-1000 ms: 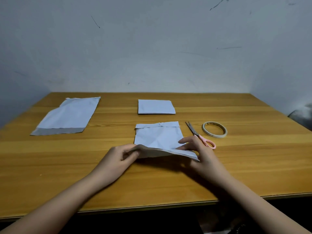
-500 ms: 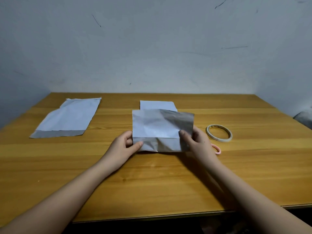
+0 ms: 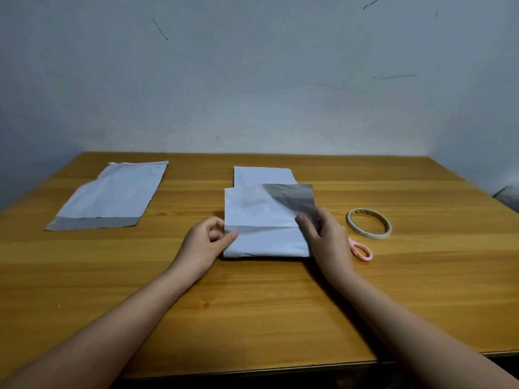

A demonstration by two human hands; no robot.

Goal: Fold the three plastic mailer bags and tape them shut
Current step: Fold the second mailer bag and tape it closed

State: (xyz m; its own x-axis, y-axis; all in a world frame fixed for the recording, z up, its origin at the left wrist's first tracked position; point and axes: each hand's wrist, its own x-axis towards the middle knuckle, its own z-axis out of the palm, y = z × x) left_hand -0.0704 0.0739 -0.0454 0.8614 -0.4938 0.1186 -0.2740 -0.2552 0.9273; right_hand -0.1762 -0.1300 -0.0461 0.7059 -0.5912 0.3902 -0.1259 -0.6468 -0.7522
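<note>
I note my left hand (image 3: 206, 242) pinching the left edge of the creased white mailer bag (image 3: 261, 220), my right hand (image 3: 327, 237) pinching its right side where the grey inner face turns over. Just beyond this grip lies a folded mailer (image 3: 262, 175); far left, a flat mailer (image 3: 112, 195). Right of it: tape ring (image 3: 368, 223), pink scissors (image 3: 362, 249) partly hidden. Wood-grain bench (image 3: 252, 304), scuffed grey wall (image 3: 252, 80).
</note>
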